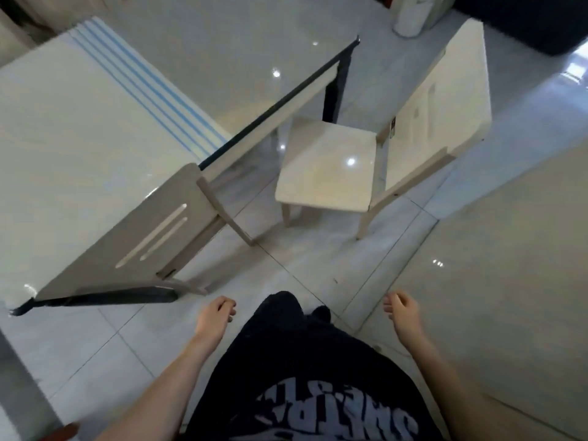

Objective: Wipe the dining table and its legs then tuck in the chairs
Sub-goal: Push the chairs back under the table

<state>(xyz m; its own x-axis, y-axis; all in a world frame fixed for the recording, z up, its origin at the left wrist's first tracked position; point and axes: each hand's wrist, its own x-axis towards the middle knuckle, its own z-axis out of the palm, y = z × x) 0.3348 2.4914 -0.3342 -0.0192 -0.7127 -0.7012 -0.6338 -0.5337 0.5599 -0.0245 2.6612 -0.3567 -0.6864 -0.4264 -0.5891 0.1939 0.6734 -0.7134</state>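
The glossy white dining table point(73, 128) fills the left side, with blue stripes across it and a dark edge. One chair point(127, 240) is pushed in against the table's near side, only its slotted backrest showing. A second cream chair point(331, 167) stands pulled out from the table's right edge, its seat fully in the open and its backrest toward the right. A dark table leg point(334, 93) shows behind that chair. My left hand point(216, 316) and my right hand point(402, 313) hang low beside my legs with loosely curled fingers, holding nothing.
Shiny grey floor tiles point(493, 249) spread to the right and front. A white cylindrical bin point(410, 14) stands at the far top. A dark piece of furniture point(541, 23) occupies the top right corner. My dark shirt and trousers fill the bottom middle.
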